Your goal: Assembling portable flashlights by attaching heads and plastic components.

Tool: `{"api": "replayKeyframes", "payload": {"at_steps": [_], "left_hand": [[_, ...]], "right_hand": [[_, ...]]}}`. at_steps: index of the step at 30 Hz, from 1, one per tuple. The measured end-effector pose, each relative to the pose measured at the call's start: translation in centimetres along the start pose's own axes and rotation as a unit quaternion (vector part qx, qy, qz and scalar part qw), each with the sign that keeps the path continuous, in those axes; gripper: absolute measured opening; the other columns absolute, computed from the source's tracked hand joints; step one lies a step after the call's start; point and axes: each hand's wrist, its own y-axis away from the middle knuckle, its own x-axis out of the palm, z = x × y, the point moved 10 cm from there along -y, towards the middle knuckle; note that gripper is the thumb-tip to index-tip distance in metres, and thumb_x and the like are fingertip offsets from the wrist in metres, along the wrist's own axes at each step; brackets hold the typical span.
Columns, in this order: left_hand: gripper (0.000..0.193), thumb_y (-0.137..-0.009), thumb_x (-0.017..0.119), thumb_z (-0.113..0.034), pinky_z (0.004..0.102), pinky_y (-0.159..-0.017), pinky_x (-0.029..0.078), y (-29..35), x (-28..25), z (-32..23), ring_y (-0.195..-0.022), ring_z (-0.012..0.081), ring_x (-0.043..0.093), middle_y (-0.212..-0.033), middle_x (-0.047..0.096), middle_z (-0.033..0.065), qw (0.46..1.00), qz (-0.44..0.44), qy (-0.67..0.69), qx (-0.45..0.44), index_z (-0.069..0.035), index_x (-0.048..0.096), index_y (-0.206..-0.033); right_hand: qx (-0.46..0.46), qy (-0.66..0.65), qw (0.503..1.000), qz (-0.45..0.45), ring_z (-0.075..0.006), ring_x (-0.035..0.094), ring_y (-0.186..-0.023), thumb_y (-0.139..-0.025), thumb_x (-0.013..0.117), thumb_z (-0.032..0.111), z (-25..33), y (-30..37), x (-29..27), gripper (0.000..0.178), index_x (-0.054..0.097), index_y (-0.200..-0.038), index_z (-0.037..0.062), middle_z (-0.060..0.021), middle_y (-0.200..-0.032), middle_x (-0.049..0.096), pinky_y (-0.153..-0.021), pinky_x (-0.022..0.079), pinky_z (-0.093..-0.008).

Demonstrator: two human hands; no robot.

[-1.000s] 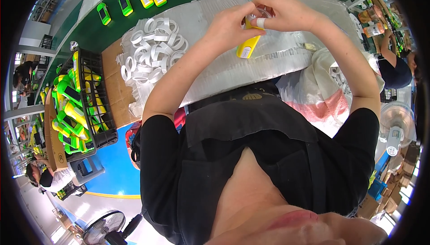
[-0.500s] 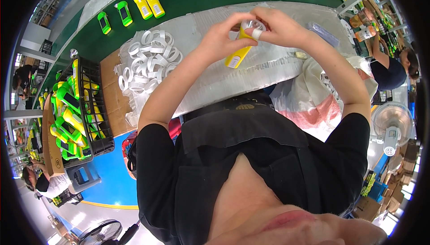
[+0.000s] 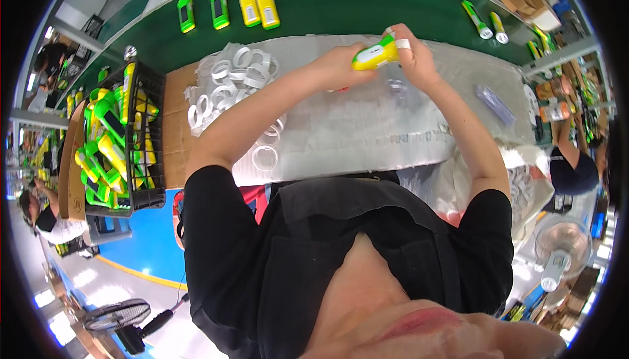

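Note:
A yellow and green flashlight (image 3: pixel 375 56) is held above the grey sheeted work surface (image 3: pixel 327 123). My right hand (image 3: pixel 417 60) is closed around its far right end. A white band (image 3: pixel 402 43) shows at the right fingers; whether it sits on the flashlight or on a finger I cannot tell. My left hand (image 3: pixel 346 67) is at the near left end of the flashlight, its fingers mostly hidden and seemingly wrapped round it. To the left, behind my left forearm, lies a loose pile of white rings (image 3: pixel 246 70).
Several flashlights, among them a yellow one (image 3: pixel 267 6), lie on the green conveyor (image 3: pixel 341 1). A black crate (image 3: pixel 154 182) of flashlights stands at left. A clear plastic piece (image 3: pixel 495 104) and a white sack (image 3: pixel 524 195) are at right, near a co-worker (image 3: pixel 573 169).
The flashlight has turned from pointing toward me to lying nearly sideways, and both hands have shifted right with it. The whole view has shifted too.

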Motion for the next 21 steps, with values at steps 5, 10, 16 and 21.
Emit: {"api": "replayKeyframes", "payload": {"at_steps": [5,10,16,21], "left_hand": [[0.068,-0.083,0.063,-0.061,0.0441,-0.077,0.053,-2.5,-10.8,2.6,-0.090,0.0406,0.063,-0.099,0.062,0.0243,0.903,-0.272,-0.308,0.129,-0.015,0.049,-0.132],[0.062,-0.088,0.054,-0.063,0.0438,-0.087,0.051,-3.3,-17.2,15.1,-0.103,0.0350,0.064,-0.117,0.065,0.0140,0.893,-0.118,-0.387,-0.198,-0.029,0.047,-0.139],[0.042,-0.091,0.062,-0.042,0.0377,-0.075,0.056,-4.8,-16.3,17.2,-0.080,0.0269,0.068,-0.098,0.068,0.0115,0.909,-0.101,-0.375,-0.153,-0.023,0.058,-0.128],[0.032,-0.089,0.068,-0.031,0.0270,-0.051,0.051,-3.9,-11.2,9.7,-0.056,0.0137,0.061,-0.076,0.063,0.0060,0.991,-0.115,-0.057,-0.045,-0.017,0.064,-0.117]], "right_hand": [[0.016,-0.090,0.986,-0.142,-0.0280,0.065,-0.096,-0.098,0.049,0.030,-8.3,-8.5,-2.4,0.030,0.058,-0.117,0.0080,-0.0178,-0.105,0.067,-0.086,0.049,-0.0358],[0.221,0.074,0.932,-0.277,-0.0407,0.065,-0.102,-0.094,0.050,0.051,-24.8,-13.0,-9.9,0.060,0.047,-0.126,0.0004,-0.0257,-0.108,0.067,-0.088,0.049,-0.0460],[0.133,0.444,0.872,-0.158,-0.0321,0.061,-0.110,-0.089,0.059,0.035,-16.6,-13.7,-7.8,0.044,0.058,-0.126,0.0123,-0.0158,-0.117,0.063,-0.093,0.049,-0.0432],[0.223,-0.258,0.939,0.037,-0.0171,0.067,-0.081,-0.091,0.063,0.047,-12.6,-11.4,6.5,0.050,0.065,-0.109,-0.0002,-0.0097,-0.093,0.069,-0.071,0.055,-0.0303]]}}
